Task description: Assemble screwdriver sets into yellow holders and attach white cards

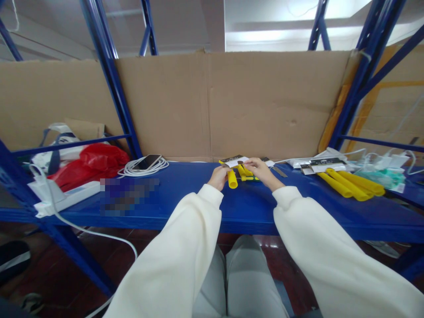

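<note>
My left hand (219, 176) is closed on a yellow-handled tool (232, 180), its round handle end pointing toward me. A black-and-white card (234, 160) covers the tool's far end. My right hand (260, 170) has its fingers pinched at the right edge of this card. Just beyond and between my hands, more yellow-handled pieces (248, 173) lie on the blue shelf (192, 185), partly hidden by the fingers. A small flat grey strip (280, 172) rests to the right of my right hand.
Several yellow-handled tools (351, 184) with black-and-white cards lie at the right. A phone (148, 162) sits on a coiled white cable (129, 170) at the left, near a red bag (96, 163) and a white power strip (77, 196). Cardboard (265, 106) stands behind; blue posts (114, 84) frame the shelf.
</note>
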Motion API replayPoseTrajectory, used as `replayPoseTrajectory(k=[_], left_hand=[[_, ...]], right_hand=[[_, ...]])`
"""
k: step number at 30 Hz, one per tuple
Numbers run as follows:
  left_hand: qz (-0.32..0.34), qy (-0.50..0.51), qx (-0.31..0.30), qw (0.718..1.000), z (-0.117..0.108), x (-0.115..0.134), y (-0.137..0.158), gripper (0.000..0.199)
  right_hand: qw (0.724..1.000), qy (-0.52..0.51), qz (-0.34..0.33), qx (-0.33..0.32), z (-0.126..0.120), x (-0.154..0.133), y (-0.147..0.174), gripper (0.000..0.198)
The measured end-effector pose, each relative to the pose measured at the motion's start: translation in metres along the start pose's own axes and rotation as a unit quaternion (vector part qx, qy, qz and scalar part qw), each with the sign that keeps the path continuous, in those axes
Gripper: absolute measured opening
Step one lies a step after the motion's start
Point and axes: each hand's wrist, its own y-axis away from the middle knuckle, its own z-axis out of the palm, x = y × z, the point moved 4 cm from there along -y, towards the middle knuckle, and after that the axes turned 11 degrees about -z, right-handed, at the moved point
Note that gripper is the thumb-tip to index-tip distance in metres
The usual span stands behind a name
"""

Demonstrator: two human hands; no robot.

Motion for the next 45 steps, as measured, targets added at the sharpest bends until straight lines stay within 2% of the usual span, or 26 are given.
replayPoseTrajectory(k=[4,8,13,17,20,22,31,36,42,45], left_hand=[[-0.006,-0.006,0.005,1.0,-0.001,-0.001,-0.001,0.026],[-0.004,-0.011,0.005,1.0,0.0,-0.002,0.0,0.025],[-0.002,-0.004,0.011,1.0,0.001,-0.001,0.002,0.027],[0.019,0.038,0.071,0.997,-0.007,0.004,0.001,0.026],[0.041,0.092,0.148,0.984,-0.017,0.01,-0.002,0.027],[0.049,0.118,0.177,0.976,-0.022,0.014,-0.003,0.027],[0.101,0.162,0.229,0.955,-0.034,0.025,-0.001,0.021],[0.097,0.163,0.221,0.957,-0.033,0.024,0.0,0.021],[0.077,0.109,0.163,0.978,-0.025,0.018,-0.005,0.035],[0.074,0.086,0.135,0.984,-0.021,0.017,-0.006,0.033]], right_hand=[[0.987,-0.113,0.085,0.077,-0.002,0.004,0.002,0.024],[0.958,-0.233,0.118,0.119,-0.002,0.007,0.002,0.04],[0.932,-0.316,0.144,0.104,-0.002,0.009,0.001,0.038],[0.919,-0.349,0.146,0.109,-0.007,0.01,0.0,0.032],[0.92,-0.348,0.149,0.1,-0.01,0.013,0.0,0.026],[0.923,-0.341,0.15,0.095,-0.013,0.015,0.0,0.024],[0.921,-0.348,0.175,0.033,-0.019,0.007,0.005,0.021],[0.922,-0.345,0.179,0.0,-0.015,0.002,0.008,0.022],[0.919,-0.355,0.165,-0.057,-0.003,-0.006,0.012,0.023],[0.916,-0.358,0.173,-0.056,0.0,-0.009,0.014,0.023]])
